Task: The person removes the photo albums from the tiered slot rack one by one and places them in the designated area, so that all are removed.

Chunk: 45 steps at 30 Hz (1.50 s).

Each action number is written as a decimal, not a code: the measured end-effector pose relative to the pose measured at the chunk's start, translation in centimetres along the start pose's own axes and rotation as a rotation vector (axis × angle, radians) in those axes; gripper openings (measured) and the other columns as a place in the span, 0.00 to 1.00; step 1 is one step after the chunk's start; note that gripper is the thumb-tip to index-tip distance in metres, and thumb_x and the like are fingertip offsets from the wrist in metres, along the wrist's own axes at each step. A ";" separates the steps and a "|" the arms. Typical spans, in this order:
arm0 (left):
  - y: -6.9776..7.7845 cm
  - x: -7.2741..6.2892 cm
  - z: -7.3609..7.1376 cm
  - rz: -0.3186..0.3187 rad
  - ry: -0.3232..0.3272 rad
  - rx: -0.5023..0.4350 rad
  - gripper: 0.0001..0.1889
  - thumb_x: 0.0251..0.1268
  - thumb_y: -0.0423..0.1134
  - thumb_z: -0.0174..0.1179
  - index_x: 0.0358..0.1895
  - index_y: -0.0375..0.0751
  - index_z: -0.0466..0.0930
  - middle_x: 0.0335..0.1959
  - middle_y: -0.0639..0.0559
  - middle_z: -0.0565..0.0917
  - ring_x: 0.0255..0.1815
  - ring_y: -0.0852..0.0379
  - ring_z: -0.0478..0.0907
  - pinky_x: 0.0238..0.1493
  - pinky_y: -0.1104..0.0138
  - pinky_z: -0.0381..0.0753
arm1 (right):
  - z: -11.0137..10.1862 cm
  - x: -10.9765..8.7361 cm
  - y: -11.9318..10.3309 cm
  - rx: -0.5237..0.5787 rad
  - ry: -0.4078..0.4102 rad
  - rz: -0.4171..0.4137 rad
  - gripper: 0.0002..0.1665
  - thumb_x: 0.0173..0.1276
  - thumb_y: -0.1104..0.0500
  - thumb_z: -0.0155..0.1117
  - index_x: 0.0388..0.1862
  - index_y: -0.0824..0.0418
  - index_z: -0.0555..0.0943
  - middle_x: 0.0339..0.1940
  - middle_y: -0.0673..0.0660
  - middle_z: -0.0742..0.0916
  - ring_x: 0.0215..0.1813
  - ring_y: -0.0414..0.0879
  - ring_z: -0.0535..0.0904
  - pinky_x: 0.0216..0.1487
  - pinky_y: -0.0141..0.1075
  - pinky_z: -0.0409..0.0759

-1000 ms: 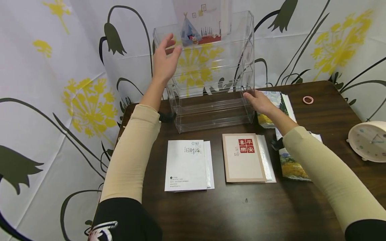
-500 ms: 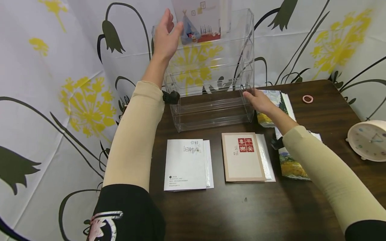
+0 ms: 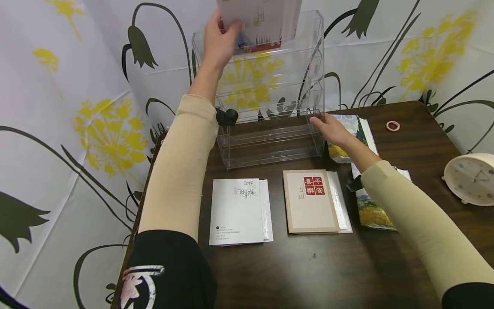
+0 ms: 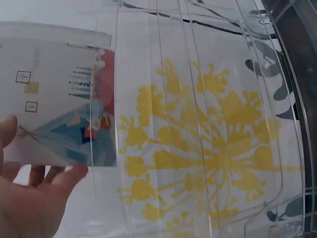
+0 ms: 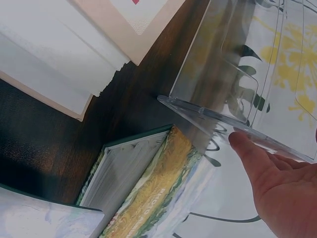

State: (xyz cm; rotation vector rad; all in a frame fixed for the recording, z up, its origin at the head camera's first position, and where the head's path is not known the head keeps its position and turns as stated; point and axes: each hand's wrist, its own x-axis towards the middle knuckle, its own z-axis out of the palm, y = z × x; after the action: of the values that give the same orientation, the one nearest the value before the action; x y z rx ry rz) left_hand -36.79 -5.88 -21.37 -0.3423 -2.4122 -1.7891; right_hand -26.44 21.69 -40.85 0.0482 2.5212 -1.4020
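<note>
A clear plastic tiered rack stands upright at the back of the table. In its top tier is a pale photo album with a blue tent on the cover, cut off by the head view's top edge. My left hand pinches the album's left edge; in the left wrist view the thumb lies over the cover and the other fingers go behind it. Low on the rack's right side, my right hand holds the side panel, thumb on the near edge, the other fingers partly hidden.
In front of the rack lie a white album and a beige album with red characters. Two painted-cover albums, one farther back and one nearer, lie at the right. A pink ring and a clock are beyond them.
My left hand has moved up and right from beside the rack's top left to the tent album and taken hold of its edge. The album has shifted slightly. My right hand stays put.
</note>
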 end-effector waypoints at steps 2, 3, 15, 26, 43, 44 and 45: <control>-0.1 0.3 0.2 -0.008 0.022 0.038 0.19 0.73 0.41 0.58 0.64 0.48 0.73 0.57 0.53 0.77 0.57 0.62 0.73 0.51 0.77 0.70 | 0.0 0.0 -0.1 0.000 0.002 0.002 0.40 0.81 0.43 0.41 0.77 0.70 0.52 0.74 0.72 0.62 0.72 0.67 0.61 0.64 0.58 0.69; -0.2 0.5 0.2 -0.012 0.027 0.052 0.18 0.72 0.42 0.58 0.63 0.48 0.75 0.57 0.54 0.78 0.57 0.63 0.73 0.52 0.77 0.70 | 0.0 0.0 -0.1 -0.003 0.002 0.004 0.40 0.81 0.43 0.41 0.77 0.70 0.52 0.74 0.72 0.62 0.72 0.67 0.61 0.64 0.58 0.69; -2.3 0.4 0.5 0.268 0.030 0.055 0.17 0.69 0.39 0.59 0.57 0.38 0.77 0.58 0.50 0.81 0.58 0.63 0.76 0.60 0.76 0.70 | 0.1 0.0 0.0 0.002 -0.006 0.001 0.39 0.81 0.44 0.41 0.76 0.70 0.53 0.74 0.72 0.62 0.72 0.67 0.60 0.64 0.58 0.70; -3.0 -1.9 -0.2 0.566 0.151 -0.027 0.12 0.67 0.27 0.59 0.51 0.29 0.78 0.49 0.43 0.84 0.53 0.61 0.80 0.61 0.69 0.73 | 0.2 -0.2 -0.5 -0.011 -0.002 0.008 0.39 0.81 0.43 0.40 0.76 0.70 0.53 0.73 0.73 0.63 0.71 0.68 0.62 0.64 0.57 0.70; -5.8 -13.6 -7.6 0.611 0.331 -0.457 0.07 0.64 0.20 0.56 0.42 0.29 0.79 0.38 0.41 0.85 0.41 0.48 0.83 0.46 0.59 0.82 | 0.2 0.2 0.1 -0.004 -0.020 0.006 0.40 0.81 0.43 0.40 0.76 0.71 0.52 0.73 0.73 0.63 0.71 0.68 0.62 0.65 0.58 0.69; -6.5 -14.6 -8.3 0.586 0.349 -0.507 0.05 0.64 0.22 0.59 0.41 0.29 0.79 0.35 0.41 0.85 0.37 0.49 0.82 0.43 0.62 0.82 | 0.1 0.1 0.1 -0.001 -0.019 0.007 0.40 0.81 0.43 0.41 0.76 0.71 0.52 0.73 0.73 0.63 0.71 0.68 0.62 0.65 0.58 0.69; -7.2 -15.5 -9.1 0.559 0.365 -0.554 0.05 0.63 0.25 0.62 0.41 0.28 0.78 0.33 0.41 0.84 0.33 0.51 0.81 0.37 0.66 0.81 | 0.0 0.1 0.1 0.001 -0.018 0.008 0.40 0.81 0.43 0.41 0.76 0.71 0.52 0.73 0.73 0.63 0.71 0.68 0.62 0.65 0.58 0.69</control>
State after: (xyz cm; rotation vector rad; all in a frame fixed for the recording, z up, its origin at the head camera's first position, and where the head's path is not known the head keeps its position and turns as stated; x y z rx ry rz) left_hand -23.96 -18.30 -28.92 -0.6028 -1.3723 -1.9769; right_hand -26.50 21.73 -40.95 0.0459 2.5031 -1.3948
